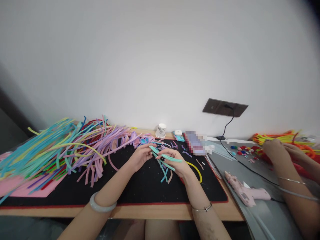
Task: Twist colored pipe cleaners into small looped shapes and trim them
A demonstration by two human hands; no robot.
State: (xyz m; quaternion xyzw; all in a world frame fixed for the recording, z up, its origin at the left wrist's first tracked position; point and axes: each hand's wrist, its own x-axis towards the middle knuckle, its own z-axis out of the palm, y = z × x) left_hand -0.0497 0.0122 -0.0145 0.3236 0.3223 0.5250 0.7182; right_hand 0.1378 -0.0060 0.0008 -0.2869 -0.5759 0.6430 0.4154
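Pale, bare wall (160,60) behind; before it, a wooden table (140,212) bearing a black mat (140,190) edged in red. Head view: my two hands meet above the mat, a little right of centre, with fuzzy mint-green strips (175,159) between them. Possible faults: the strips' springy length could twist or slip if my left fingertips, which have only the near end, loosen. Loose strips (164,175) lie crossed just below, and could snag on the held ones if my hands dropped. Offcuts (174,144) strewn near the white cup (162,130) might be mixed in by a careless reach; the heap of coloured strips (75,143) at left might slide if my left forearm swung outward. To the right, the pink glue gun (246,191) lies near my right arm; whether it is hot I cannot tell.

Pose: both forearms rise from the lower edge and converge. My left hand (142,157) has its fingers curled inward, pinching the strips' upper end. My right hand (174,159) bends across from the opposite side, fingers over the strips, gripping them farther along; its thumb is partly hidden.
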